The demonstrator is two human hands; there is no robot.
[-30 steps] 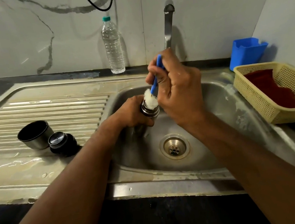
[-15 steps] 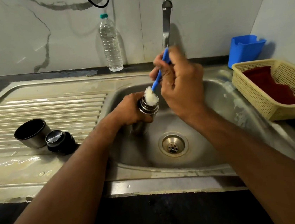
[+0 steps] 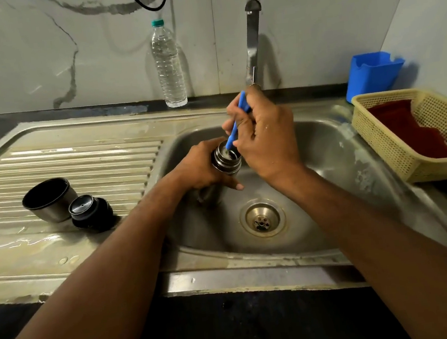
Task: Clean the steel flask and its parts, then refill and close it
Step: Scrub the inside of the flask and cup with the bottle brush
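Steel flask [image 3: 225,161]: over the sink basin [image 3: 327,157], mouth tilted toward the right hand; left hand [image 3: 202,169] wraps its body. Blue brush [image 3: 236,129]: handle pinched in right hand [image 3: 266,136], head inside the flask mouth. Flask cup [image 3: 49,199] and black stopper [image 3: 89,211]: touching, on the ribbed drainboard [image 3: 77,163], well apart from the basin edge. Drain [image 3: 262,219]: below the flask, uncovered. Water bottle [image 3: 168,64]: against the back wall. Tap [image 3: 252,40]: behind the hands. Yellow basket [image 3: 380,137] and blue container [image 3: 371,74]: on the right rim.

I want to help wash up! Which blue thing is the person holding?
The thin blue brush handle, held in the right hand and poking into the steel flask. The other blue thing, the tub, sits untouched by the wall.
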